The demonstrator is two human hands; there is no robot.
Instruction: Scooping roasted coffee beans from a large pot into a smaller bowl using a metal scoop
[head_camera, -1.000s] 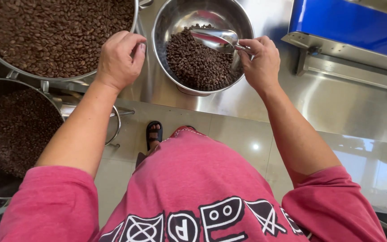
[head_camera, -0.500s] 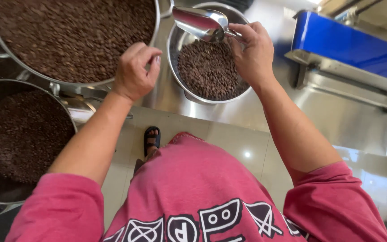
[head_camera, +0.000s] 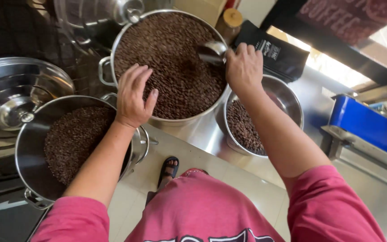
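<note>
While the right hand (head_camera: 243, 67) grips the handle of a metal scoop (head_camera: 212, 52), its fingers wrapped tight around it, the scoop's open mouth dips into the coffee beans (head_camera: 171, 62) that fill the large steel pot (head_camera: 113, 49), at that pot's far right edge. All places below are told from this large pot. Over its near left rim hovers the left hand (head_camera: 133, 96), palm down, fingers loosely spread and holding nothing; whether the fingertips touch the beans cannot be told. Just to the near left of the pot stands a second steel pot (head_camera: 25, 148), darker inside and also holding beans, its rim almost touching the large pot's side handle. To the near right, partly tucked under the right forearm, sits a smaller steel bowl (head_camera: 292, 96) with a shallow layer of beans. Farther left lies an upturned steel lid (head_camera: 5, 103) with a knob at its centre. Beyond the pot's far right rim rest a black pouch (head_camera: 276, 56) and a brown jar with a pale lid (head_camera: 229, 22). Well off to the right is a blue machine housing (head_camera: 368, 127) on the shiny steel desk (head_camera: 193, 134). Nearest the camera are the person's pink shirt and one sandalled foot (head_camera: 169, 170) on the pale floor.
</note>
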